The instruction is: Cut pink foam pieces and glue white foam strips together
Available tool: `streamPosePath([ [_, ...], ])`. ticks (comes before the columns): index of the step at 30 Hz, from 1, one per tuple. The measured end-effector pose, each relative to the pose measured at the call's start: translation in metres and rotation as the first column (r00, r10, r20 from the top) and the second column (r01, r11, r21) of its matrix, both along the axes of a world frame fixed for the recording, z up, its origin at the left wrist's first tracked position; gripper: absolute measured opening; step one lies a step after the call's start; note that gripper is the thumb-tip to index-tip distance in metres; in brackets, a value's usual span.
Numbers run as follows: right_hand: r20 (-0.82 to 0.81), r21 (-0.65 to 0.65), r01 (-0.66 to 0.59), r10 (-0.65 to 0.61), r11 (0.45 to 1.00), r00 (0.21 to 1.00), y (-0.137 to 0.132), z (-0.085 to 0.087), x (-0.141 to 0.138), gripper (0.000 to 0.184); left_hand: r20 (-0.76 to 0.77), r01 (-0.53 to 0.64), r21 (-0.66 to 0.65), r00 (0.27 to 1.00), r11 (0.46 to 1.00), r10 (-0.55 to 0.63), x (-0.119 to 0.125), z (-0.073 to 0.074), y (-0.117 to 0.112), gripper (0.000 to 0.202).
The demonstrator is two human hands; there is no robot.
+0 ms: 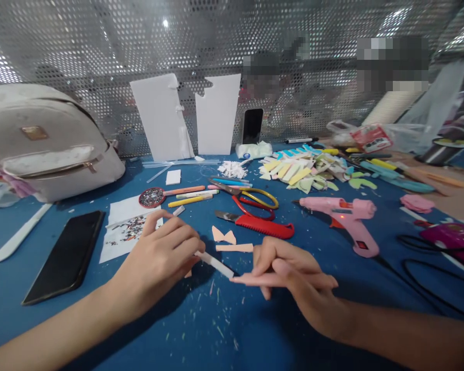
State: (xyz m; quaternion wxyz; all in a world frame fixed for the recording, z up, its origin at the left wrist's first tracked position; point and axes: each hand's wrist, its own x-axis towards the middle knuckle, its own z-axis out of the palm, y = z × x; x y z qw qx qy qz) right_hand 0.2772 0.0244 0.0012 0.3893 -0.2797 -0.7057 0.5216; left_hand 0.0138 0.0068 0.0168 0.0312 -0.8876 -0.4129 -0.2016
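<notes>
My left hand is closed on one end of a narrow white strip low over the blue table. In my right hand lies a pink marker pen, pointing left, its tip at the strip's other end. Just beyond them are a flat peach strip and a small notched peach piece. Farther back lie a red-handled utility knife and scissors with red and yellow handles. Fine coloured shavings are scattered in front of my hands.
A pink glue gun with a black cord lies to the right. At left are a black phone, a white plastic knife and a pale backpack. Paper scraps are heaped behind, near two upright white boards.
</notes>
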Motion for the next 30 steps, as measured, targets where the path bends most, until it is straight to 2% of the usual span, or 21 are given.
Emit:
streamPosePath([
  [3,-0.044,-0.064,0.098,-0.1,0.993,0.994,0.003,-0.005,-0.001,0.041,-0.017,0.077,0.112,0.997,0.991,-0.076,0.004,-0.007,-0.007,0.025],
  [8,-0.05,-0.164,0.126,-0.135,0.978,0.99,0.007,-0.015,-0.001,0.041,-0.095,0.174,0.329,0.984,0.928,-0.15,0.017,-0.017,-0.009,0.033],
  [14,-0.026,-0.143,0.127,-0.132,0.981,0.991,0.008,-0.017,0.002,0.044,-0.096,0.187,0.332,0.982,0.924,-0.164,0.02,-0.018,-0.01,0.033],
  [17,-0.028,-0.158,0.142,-0.148,0.977,0.989,0.008,-0.018,0.002,0.042,-0.07,0.171,0.272,0.985,0.947,-0.158,0.02,-0.018,-0.011,0.038],
  [20,-0.042,-0.161,0.167,-0.176,0.973,0.984,0.01,-0.017,0.001,0.041,-0.071,0.208,0.23,0.978,0.951,-0.197,0.027,-0.017,-0.011,0.037],
  [24,-0.038,-0.156,0.188,-0.196,0.97,0.98,0.012,-0.016,0.0,0.042,-0.088,0.259,0.306,0.966,0.916,-0.244,0.04,-0.018,-0.008,0.035],
  [30,-0.016,-0.119,0.224,-0.227,0.967,0.974,0.015,-0.013,-0.002,0.046,-0.057,0.251,0.316,0.968,0.915,-0.245,0.044,-0.016,-0.009,0.041],
])
